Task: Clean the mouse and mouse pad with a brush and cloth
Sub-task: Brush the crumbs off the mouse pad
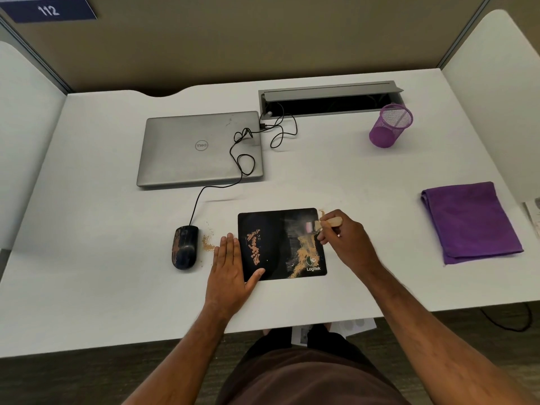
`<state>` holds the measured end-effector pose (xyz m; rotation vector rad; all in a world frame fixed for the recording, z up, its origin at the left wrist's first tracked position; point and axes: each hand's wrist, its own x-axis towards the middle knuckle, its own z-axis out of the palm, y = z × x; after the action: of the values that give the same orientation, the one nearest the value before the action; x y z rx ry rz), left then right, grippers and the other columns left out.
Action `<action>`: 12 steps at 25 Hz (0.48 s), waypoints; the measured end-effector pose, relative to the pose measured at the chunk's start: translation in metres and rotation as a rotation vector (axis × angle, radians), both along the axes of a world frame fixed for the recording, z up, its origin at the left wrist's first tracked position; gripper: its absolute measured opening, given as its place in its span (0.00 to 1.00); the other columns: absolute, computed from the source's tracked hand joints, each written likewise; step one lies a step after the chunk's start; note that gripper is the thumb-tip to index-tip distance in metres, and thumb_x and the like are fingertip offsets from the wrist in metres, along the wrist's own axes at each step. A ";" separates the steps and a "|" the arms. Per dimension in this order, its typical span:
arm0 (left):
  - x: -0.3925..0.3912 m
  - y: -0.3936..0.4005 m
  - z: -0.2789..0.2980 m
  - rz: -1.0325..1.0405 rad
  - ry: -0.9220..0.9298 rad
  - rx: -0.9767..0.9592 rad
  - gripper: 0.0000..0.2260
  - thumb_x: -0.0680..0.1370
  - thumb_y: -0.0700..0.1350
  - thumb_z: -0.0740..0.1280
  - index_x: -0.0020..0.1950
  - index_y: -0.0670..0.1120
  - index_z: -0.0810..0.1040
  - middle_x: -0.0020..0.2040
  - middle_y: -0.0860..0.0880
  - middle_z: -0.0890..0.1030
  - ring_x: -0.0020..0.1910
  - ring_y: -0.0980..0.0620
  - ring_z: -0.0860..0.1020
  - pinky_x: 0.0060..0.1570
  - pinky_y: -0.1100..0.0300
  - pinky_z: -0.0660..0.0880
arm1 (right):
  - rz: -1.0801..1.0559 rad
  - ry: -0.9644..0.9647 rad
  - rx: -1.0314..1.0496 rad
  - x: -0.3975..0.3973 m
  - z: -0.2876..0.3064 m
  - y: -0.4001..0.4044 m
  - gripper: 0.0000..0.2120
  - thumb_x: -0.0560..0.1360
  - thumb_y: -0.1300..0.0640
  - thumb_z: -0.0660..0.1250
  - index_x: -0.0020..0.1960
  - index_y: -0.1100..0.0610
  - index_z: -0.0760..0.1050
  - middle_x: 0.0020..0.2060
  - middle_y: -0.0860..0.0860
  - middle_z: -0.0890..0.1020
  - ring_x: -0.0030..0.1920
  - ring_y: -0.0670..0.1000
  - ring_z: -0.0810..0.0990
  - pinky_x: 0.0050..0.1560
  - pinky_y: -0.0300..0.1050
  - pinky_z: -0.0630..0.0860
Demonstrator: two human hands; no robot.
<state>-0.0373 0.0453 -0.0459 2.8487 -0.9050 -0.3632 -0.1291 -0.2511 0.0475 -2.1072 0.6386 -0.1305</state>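
1. Lying at the left of the white desk [87,287], the mouse [184,247] is a black rounded oval with tan smears across its back; its thin black cable [201,197] loops up over the closed grey laptop [200,149], a flat metal-looking slab with rounded corners.
2. Tan grainy crumbs [208,244] sit in a small heap on the desk between the mouse and the left hand.
3. The left hand [230,273] lies flat, fingers straight and together, palm on the desk just beside the mouse pad's left edge; its thumb rests on the pad's near left corner; it holds nothing.
4. The mouse pad [277,244] is a thin black rectangle with rounded corners and a white logo at its near right corner; tan powder streaks its left part and a wider patch spreads over its right part.
5. The right hand [344,238] has its fingers curled around the pale wooden handle of the brush [331,221], at the pad's far right corner; the bristle end is blurred over the pad.
6. Farther right, a purple mesh pen cup [390,127] stands well back, beside a grey cable tray [327,96] sunk in the desk.
7. The purple cloth [470,220], soft and folded into a rough rectangle, lies well apart from the right hand.
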 end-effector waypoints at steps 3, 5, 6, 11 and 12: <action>0.000 0.000 0.000 0.000 -0.001 0.000 0.46 0.80 0.74 0.43 0.84 0.40 0.43 0.85 0.42 0.42 0.84 0.46 0.38 0.82 0.49 0.42 | -0.010 0.060 -0.002 -0.004 -0.004 0.001 0.03 0.84 0.54 0.65 0.53 0.52 0.76 0.39 0.47 0.86 0.38 0.43 0.86 0.43 0.42 0.81; 0.000 0.000 -0.001 -0.002 -0.010 -0.007 0.46 0.80 0.74 0.44 0.84 0.39 0.45 0.85 0.42 0.43 0.84 0.46 0.39 0.82 0.50 0.42 | -0.064 0.085 -0.032 -0.010 -0.003 -0.006 0.04 0.84 0.54 0.64 0.52 0.53 0.76 0.39 0.47 0.86 0.39 0.44 0.86 0.41 0.40 0.79; 0.000 0.000 -0.001 -0.004 -0.021 -0.009 0.46 0.81 0.73 0.45 0.84 0.38 0.46 0.85 0.41 0.45 0.84 0.45 0.41 0.82 0.49 0.43 | -0.083 0.080 -0.042 -0.013 -0.002 -0.009 0.05 0.84 0.54 0.63 0.52 0.53 0.76 0.39 0.48 0.86 0.39 0.44 0.86 0.40 0.39 0.78; -0.001 -0.001 0.000 0.000 -0.018 -0.017 0.46 0.81 0.73 0.45 0.84 0.38 0.46 0.85 0.41 0.45 0.84 0.45 0.42 0.82 0.49 0.44 | -0.054 -0.001 -0.039 -0.010 0.005 -0.006 0.05 0.85 0.54 0.64 0.53 0.54 0.77 0.38 0.46 0.86 0.38 0.42 0.85 0.39 0.32 0.77; -0.001 -0.001 0.000 0.001 -0.020 -0.013 0.46 0.80 0.74 0.44 0.84 0.38 0.46 0.85 0.41 0.45 0.84 0.44 0.42 0.82 0.49 0.43 | -0.031 -0.007 -0.012 -0.008 0.004 -0.002 0.05 0.85 0.55 0.64 0.53 0.54 0.77 0.38 0.46 0.86 0.37 0.42 0.85 0.39 0.32 0.78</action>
<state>-0.0383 0.0442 -0.0454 2.8456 -0.9061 -0.3286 -0.1368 -0.2527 0.0515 -2.1082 0.6685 -0.1594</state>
